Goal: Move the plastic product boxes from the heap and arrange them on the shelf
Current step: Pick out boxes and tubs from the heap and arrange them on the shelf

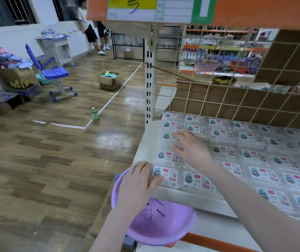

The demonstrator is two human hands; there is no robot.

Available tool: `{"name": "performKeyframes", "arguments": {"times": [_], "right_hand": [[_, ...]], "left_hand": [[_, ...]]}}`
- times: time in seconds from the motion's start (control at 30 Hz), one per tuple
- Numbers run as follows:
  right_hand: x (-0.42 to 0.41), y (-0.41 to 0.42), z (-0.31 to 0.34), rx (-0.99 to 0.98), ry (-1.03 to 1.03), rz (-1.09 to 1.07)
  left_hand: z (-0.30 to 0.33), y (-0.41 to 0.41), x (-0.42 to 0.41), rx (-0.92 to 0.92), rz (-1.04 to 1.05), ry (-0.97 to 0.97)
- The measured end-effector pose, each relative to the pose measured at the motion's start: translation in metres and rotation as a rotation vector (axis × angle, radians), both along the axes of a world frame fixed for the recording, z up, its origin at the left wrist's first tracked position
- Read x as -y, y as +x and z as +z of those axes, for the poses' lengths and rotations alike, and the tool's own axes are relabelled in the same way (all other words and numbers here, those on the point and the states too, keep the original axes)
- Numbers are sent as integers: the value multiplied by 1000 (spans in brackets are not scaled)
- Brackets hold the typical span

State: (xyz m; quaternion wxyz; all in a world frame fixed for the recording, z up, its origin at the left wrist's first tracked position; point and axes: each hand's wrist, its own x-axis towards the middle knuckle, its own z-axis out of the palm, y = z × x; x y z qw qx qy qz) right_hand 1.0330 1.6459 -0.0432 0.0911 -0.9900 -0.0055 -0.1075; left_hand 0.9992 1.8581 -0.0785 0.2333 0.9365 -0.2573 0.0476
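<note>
The plastic product boxes point(224, 153) lie flat in neat rows on the white shelf point(142, 142) — labels up, edge to edge. The right hand point(191, 148) rests on the boxes near the shelf's left end, fingers straight and spread. The left hand point(138, 180) lies with relaxed fingers against the front corner box point(165, 176), its thumb touching it — above a purple basin point(165, 226).
</note>
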Motion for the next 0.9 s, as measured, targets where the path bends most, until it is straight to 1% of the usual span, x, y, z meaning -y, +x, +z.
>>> {"name": "performKeyframes", "arguments": {"times": [0.2, 0.37, 0.5, 0.63, 0.73, 0.83, 0.9], "right_hand": [[-4, -3, 0, -8, 2, 6], [-9, -9, 1, 5, 57, -43], [-1, -33, -1, 101, 91, -221], [12, -78, -8, 135, 159, -402], [24, -114, -10, 127, 128, -492], [38, -149, -9, 130, 98, -580], [48, -174, -9, 136, 103, -643]], "left_hand": [[7, 0, -2, -63, -47, -34], [13, -1, -7, -41, -55, -51], [17, 0, -15, 52, -73, -19], [21, -1, -20, 146, -98, 21], [26, -8, -11, 157, -127, 40], [33, -20, 9, 158, -172, 3], [37, -30, 27, 155, -217, 29]]}}
